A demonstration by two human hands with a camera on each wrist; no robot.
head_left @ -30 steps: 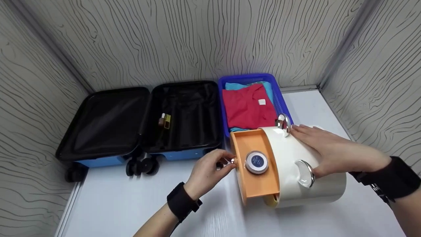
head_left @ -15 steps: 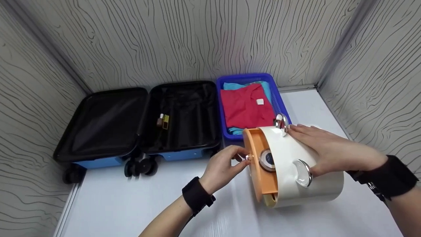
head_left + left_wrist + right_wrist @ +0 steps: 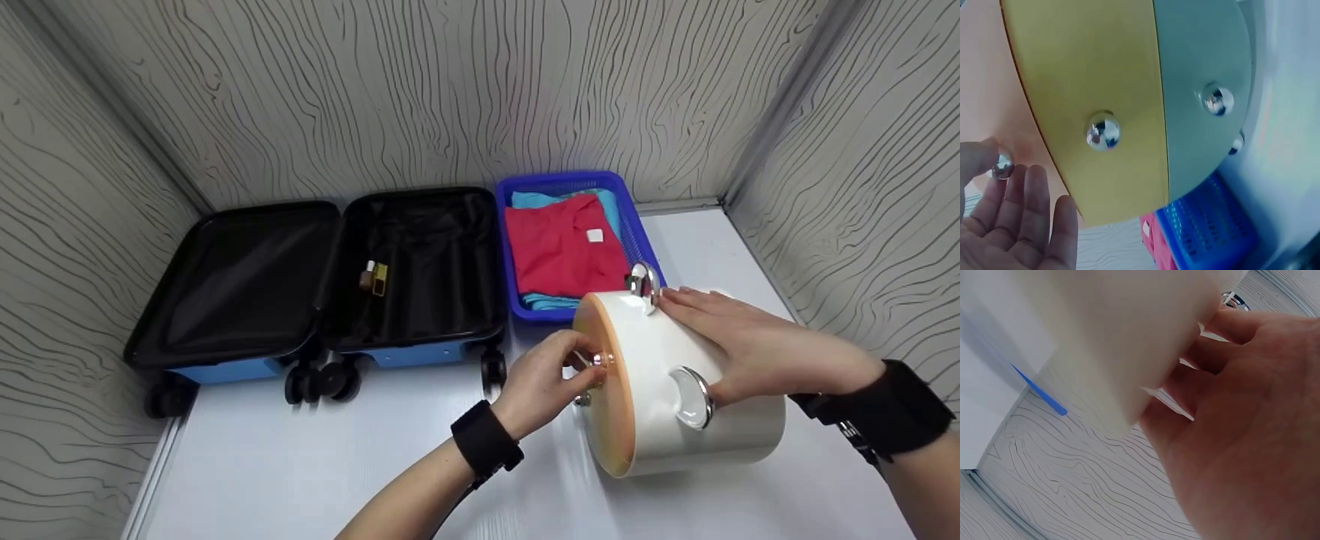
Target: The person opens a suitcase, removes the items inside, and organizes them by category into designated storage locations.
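A rounded white drawer box (image 3: 667,442) stands on the white table at the right. Two chrome-rimmed, ear-like pieces (image 3: 697,397) stick up from its top. My left hand (image 3: 544,382) pinches the silver knob (image 3: 1001,166) of the top, orange drawer (image 3: 979,95), which sits flush in the box. Below it, the left wrist view shows a yellow drawer (image 3: 1123,191) and a green drawer (image 3: 1202,45), each with its own silver knob. My right hand (image 3: 772,349) rests on the box top with fingers extended. The orange drawer's inside is hidden.
Behind the box, a blue basket (image 3: 637,225) holds folded red and teal clothes (image 3: 562,247). To the left lies an open suitcase (image 3: 442,247) with a small white-capped bottle (image 3: 367,276) and a yellow-and-black item (image 3: 380,280) inside. Patterned walls surround the table.
My left hand has moved right, pushing the orange drawer from pulled out to closed. The round, white-lidded jar in it is now out of sight. My right hand has stayed on the box.
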